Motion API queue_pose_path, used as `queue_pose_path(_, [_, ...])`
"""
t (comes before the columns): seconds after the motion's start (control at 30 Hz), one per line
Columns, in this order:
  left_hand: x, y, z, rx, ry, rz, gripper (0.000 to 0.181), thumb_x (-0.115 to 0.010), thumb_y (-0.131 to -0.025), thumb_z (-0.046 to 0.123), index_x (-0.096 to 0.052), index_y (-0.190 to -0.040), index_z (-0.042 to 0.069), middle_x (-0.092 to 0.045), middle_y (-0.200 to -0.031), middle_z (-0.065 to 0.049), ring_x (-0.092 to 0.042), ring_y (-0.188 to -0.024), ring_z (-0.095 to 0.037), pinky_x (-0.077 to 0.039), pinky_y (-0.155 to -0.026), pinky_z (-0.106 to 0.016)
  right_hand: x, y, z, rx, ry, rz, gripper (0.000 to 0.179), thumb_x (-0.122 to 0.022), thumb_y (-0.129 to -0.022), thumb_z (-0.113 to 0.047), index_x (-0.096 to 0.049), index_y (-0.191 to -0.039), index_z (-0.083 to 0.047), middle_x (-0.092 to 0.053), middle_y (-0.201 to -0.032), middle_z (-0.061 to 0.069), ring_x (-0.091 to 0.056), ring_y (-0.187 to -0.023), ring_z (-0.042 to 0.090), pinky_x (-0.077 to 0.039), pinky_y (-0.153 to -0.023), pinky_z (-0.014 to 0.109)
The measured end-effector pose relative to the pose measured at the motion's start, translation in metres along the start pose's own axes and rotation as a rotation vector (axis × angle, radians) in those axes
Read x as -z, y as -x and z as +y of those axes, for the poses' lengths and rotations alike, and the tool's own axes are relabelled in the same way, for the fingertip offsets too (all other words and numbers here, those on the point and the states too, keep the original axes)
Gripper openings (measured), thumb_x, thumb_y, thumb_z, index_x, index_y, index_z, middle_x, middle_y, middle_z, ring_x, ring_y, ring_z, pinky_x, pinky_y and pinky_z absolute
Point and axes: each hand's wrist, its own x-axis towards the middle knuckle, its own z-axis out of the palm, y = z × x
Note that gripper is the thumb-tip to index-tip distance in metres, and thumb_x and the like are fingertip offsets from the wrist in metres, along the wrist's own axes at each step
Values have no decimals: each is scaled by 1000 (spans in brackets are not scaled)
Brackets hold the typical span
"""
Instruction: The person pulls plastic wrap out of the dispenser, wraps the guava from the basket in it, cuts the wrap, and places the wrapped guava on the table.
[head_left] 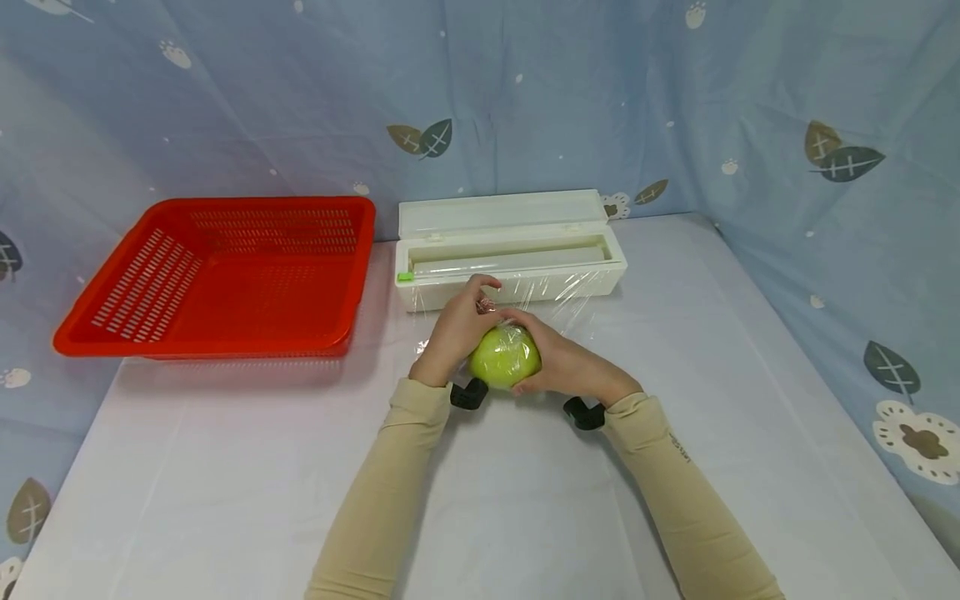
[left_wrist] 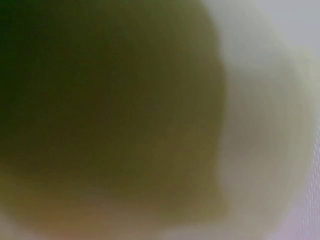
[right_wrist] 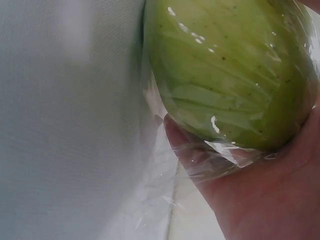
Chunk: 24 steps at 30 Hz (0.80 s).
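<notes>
A green apple (head_left: 504, 358) is covered in clear plastic wrap (head_left: 573, 293), which stretches back toward a white wrap dispenser box (head_left: 517, 287). My right hand (head_left: 558, 360) grips the apple from the right, fingers over its far side and thumb at its near side. In the right wrist view, creased film lies tight over the speckled skin of the apple (right_wrist: 235, 75). At the apple's left, my left hand (head_left: 453, 333) has curled fingers that pinch crumpled wrap just behind the fruit. The left wrist view is a close blur of green, with no fingers discernible.
The dispenser's lid (head_left: 502, 215) stands raised, with a film roll (head_left: 510, 260) inside and a small green piece (head_left: 405, 277) at its left end. A red slotted basket (head_left: 270, 300) stands to the left on the white-covered table (head_left: 247, 475). Behind hangs a blue patterned cloth (head_left: 525, 100).
</notes>
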Motion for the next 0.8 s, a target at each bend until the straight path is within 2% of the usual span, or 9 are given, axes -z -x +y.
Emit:
queue_pose_path(0.1, [-1,-1,0,-13,-13,47,50,-65,-82,17,-40,-125,20,-49,-84,-1,-50,-73,-14,-42,-63,-28,0,0,0,3,2,11,104,-82,-63,-19,-12,-139,-33,-26,-138,-5,-39,-115,17,-36,-92,40])
queue_pose_path(0.2, [-1,0,3,-54,-90,97,57,-69,-79,20,-38,-126,18,-47,-87,-3,-47,-72,-15,-41,-59,-28,0,1,1,-10,6,17,103,-81,-63,-22,-12,-138,-32,-27,-138,-6,-38,-116,16,-35,-93,40])
queue_pose_path(0.33, [0,2,6,-125,-250,169,55,-73,-74,29,-42,-118,15,-47,-97,-6,-45,-81,-16,-41,-65,-31,0,1,-1,-53,14,26,96,-80,-65,-25,-16,-136,-28,-28,-136,-7,-38,-115,16,-34,-93,41])
queue_pose_path(0.4, [0,2,6,-150,-283,178,49,-73,-74,31,-44,-110,14,-49,-99,-7,-44,-83,-17,-40,-68,-31,0,1,-1,-82,18,31,92,-80,-65,-28,-19,-135,-26,-30,-135,-6,-39,-114,17,-35,-92,41])
queue_pose_path(0.47, [2,2,6,-156,-264,153,42,-71,-75,31,-45,-103,13,-49,-96,-8,-44,-82,-18,-39,-68,-30,0,2,-2,-109,18,32,89,-79,-66,-29,-22,-133,-24,-33,-132,-3,-41,-112,17,-36,-91,41])
queue_pose_path(0.6, [11,2,3,-88,-79,49,36,-68,-78,32,-46,-99,13,-44,-84,-7,-40,-71,-17,-35,-60,-29,-1,1,-2,-138,24,23,86,-79,-65,-33,-24,-131,-23,-38,-127,1,-44,-108,18,-38,-88,40])
queue_pose_path(0.7, [23,3,4,-49,31,14,29,-65,-80,35,-51,-97,17,-42,-78,-3,-41,-67,-16,-34,-58,-29,0,1,-3,-153,31,19,87,-79,-64,-37,-25,-131,-23,-40,-125,2,-45,-107,17,-38,-88,39])
queue_pose_path(0.8, [35,6,9,-74,21,-6,23,-61,-82,42,-58,-91,21,-51,-80,4,-48,-74,-12,-40,-65,-29,1,2,-3,-170,28,20,88,-79,-63,-39,-24,-131,-23,-41,-124,2,-45,-107,18,-38,-89,40])
